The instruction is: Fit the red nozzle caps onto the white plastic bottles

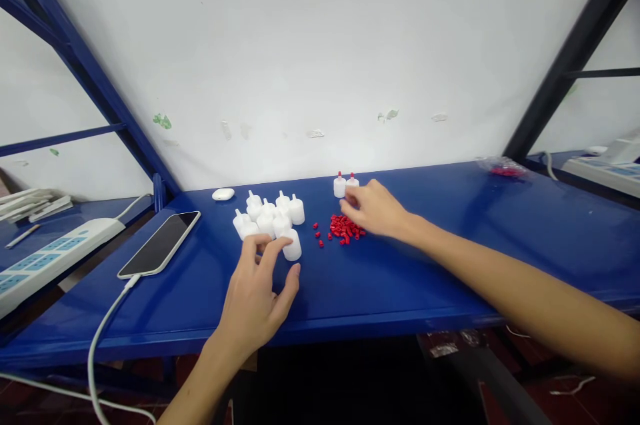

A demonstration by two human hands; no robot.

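Note:
My left hand (255,288) is spread, thumb apart from the fingers, with its index fingertip at a small white squeeze bottle (293,246) on the near side of a group. Several uncapped white bottles (267,220) with thin nozzles stand behind it. My right hand (373,207) has its fingers closed at the lower part of a white bottle with a red cap (353,181); the fingertips partly hide it. A second red-capped bottle (339,186) stands upright just left of that one. Below my right hand lies a pile of small red caps (344,229), a few of them scattered to the left.
A phone (160,245) on a white cable lies at the left of the blue table (380,298). Behind it is a white earbud case (223,194). A clear bag with red pieces (505,168) sits at the back right. Left, a power strip (55,258) rests.

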